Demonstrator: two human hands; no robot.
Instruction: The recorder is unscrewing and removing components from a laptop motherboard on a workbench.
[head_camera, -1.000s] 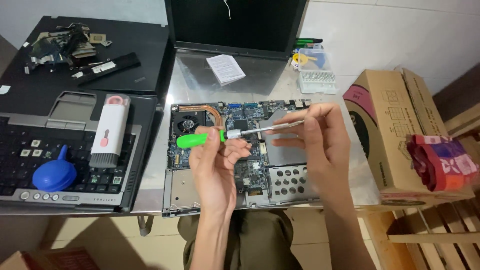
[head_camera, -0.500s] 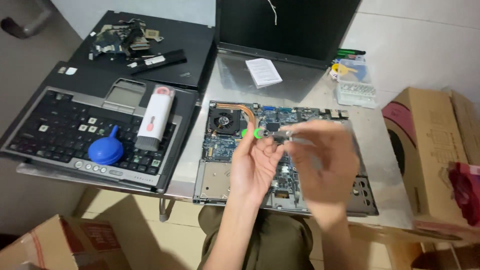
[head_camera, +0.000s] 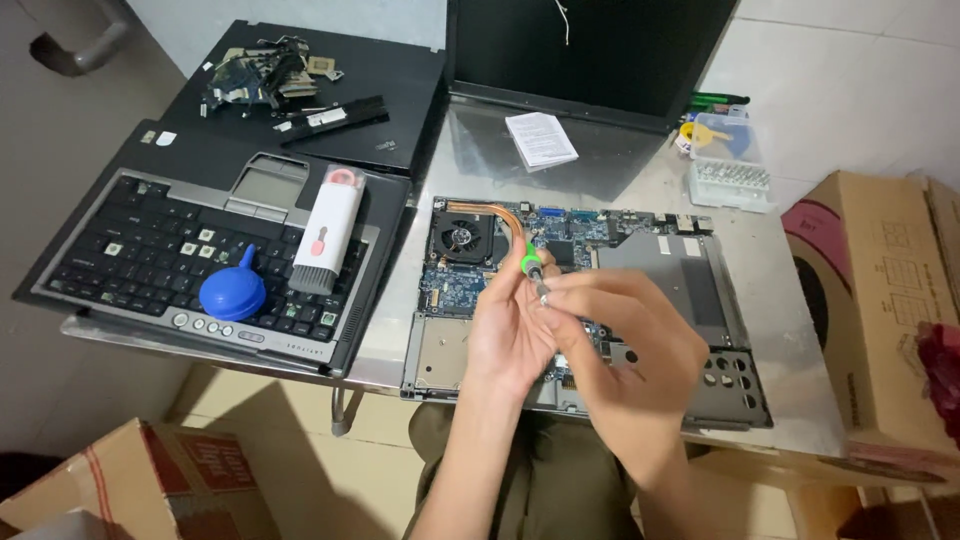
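Nearest, the left hand (head_camera: 510, 330) and right hand (head_camera: 625, 350) meet over the middle of the opened laptop base (head_camera: 585, 295), both pinching a screwdriver (head_camera: 533, 268): the left curls round its green handle, the right's fingertips close on the metal part below, which is mostly hidden. To do this well, I judge the handle should be held steady while the right fingers work squarely and firmly. The screwdriver is small, its bright green end poking up at 12 o'clock, toward the fan (head_camera: 462, 240) and copper pipe (head_camera: 500, 215).
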